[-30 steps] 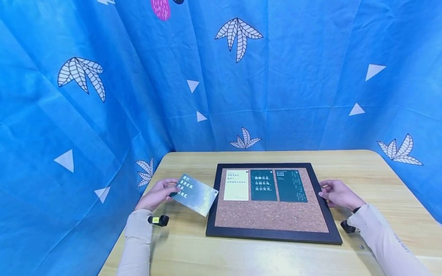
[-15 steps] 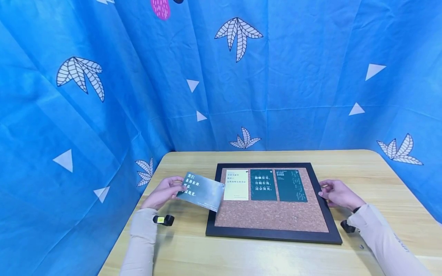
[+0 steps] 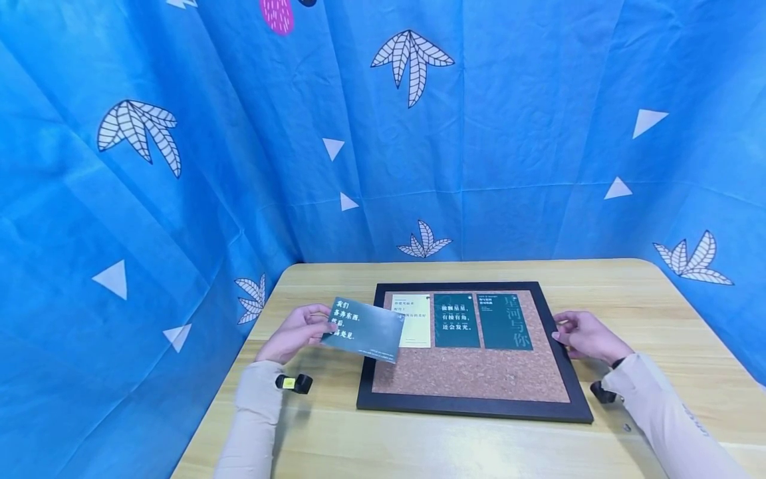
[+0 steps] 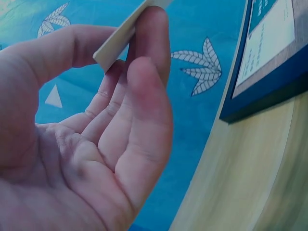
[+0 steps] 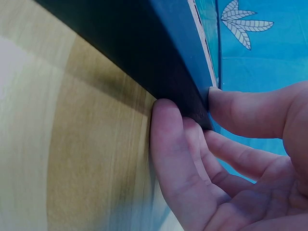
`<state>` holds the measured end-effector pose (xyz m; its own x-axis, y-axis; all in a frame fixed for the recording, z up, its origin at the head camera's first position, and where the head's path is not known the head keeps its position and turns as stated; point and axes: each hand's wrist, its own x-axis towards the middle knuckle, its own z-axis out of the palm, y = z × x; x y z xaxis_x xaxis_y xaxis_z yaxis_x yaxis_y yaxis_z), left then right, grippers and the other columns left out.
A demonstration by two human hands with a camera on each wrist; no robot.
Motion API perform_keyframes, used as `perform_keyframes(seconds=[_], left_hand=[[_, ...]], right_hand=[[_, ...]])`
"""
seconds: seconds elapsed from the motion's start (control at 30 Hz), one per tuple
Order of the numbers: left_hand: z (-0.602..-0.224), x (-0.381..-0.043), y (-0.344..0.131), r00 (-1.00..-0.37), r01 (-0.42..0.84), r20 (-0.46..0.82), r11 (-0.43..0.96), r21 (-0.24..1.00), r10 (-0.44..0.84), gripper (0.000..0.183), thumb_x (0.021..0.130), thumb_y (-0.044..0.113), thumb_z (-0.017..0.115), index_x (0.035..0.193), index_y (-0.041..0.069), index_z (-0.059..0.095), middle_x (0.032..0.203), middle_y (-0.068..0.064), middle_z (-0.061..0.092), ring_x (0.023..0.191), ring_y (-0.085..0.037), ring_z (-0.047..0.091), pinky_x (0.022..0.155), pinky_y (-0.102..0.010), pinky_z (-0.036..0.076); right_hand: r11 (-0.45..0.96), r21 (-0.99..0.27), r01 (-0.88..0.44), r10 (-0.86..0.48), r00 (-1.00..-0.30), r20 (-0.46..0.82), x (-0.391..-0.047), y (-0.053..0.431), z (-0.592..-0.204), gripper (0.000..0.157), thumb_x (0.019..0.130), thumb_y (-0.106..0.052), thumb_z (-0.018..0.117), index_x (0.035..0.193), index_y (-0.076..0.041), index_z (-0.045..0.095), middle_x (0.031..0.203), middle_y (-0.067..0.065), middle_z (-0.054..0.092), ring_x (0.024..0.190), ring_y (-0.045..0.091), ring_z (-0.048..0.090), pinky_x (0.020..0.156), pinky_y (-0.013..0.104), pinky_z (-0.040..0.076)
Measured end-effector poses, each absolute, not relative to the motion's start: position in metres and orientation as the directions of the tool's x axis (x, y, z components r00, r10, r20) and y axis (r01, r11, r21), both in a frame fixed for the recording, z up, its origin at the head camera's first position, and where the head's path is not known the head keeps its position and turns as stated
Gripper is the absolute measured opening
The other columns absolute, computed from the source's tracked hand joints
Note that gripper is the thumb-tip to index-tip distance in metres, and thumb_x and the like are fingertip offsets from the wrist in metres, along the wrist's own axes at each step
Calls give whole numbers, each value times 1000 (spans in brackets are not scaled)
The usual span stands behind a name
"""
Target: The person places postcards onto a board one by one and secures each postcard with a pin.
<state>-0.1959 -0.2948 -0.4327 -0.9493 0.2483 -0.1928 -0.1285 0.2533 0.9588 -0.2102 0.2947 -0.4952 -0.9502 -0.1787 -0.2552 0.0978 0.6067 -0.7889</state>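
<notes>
My left hand (image 3: pixel 296 330) pinches a dark green postcard (image 3: pixel 368 332) with white writing by its left end. The postcard tilts above the left side of a black-framed cork board (image 3: pixel 467 376) and overlaps a pale yellow card (image 3: pixel 417 332) on it. From the left wrist, only the card's pale edge (image 4: pixel 118 41) shows between thumb and fingers. At the board's right side, my right hand (image 3: pixel 589 336) grips the frame, thumb on its top face and fingers against its outer side. Two more green cards, the middle one (image 3: pixel 457 339) and the right one (image 3: pixel 497 332), lie on the cork.
A light wooden table (image 3: pixel 455 452) bears the board. Blue patterned cloth (image 3: pixel 509 146) hangs behind and to the left. A small round thing (image 3: pixel 626 428) lies near my right sleeve. Bare cork (image 3: pixel 467 376) shows below the row of cards.
My left hand has carried the green postcard to the right, from beside the frame to over the board's left part. The right hand and the board have stayed put.
</notes>
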Motion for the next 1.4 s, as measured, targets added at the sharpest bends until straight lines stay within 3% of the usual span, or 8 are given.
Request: perform_keyframes(seconds=[0.5, 1.03, 1.4], left_hand=[[-437, -195, -265, -942, -129, -190, 224, 966, 278, 27, 91, 3, 72, 114, 2, 58, 82, 4, 71, 65, -6, 64, 70, -26, 61], [-443, -192, -227, -934, -111, -178, 223, 969, 310, 30, 90, 8, 76, 111, 4, 55, 84, 4, 75, 77, -10, 72, 77, -36, 64], [-449, -183, -191, -937, -118, -187, 237, 964, 295, 29, 89, 14, 80, 107, 6, 59, 81, 4, 76, 78, -12, 73, 78, -37, 64]], right_hand=[[612, -785, 99, -176, -950, -257, -213, 296, -498, 52, 104, -7, 56, 146, 17, 38, 109, 21, 57, 84, 21, 60, 65, 35, 58], [611, -787, 91, -179, -952, -249, -210, 296, -496, 52, 103, -7, 56, 145, 18, 38, 108, 20, 58, 82, 20, 60, 64, 35, 59], [609, -788, 92, -180, -951, -250, -210, 296, -496, 53, 104, -7, 56, 146, 18, 37, 107, 19, 57, 82, 21, 59, 64, 34, 58]])
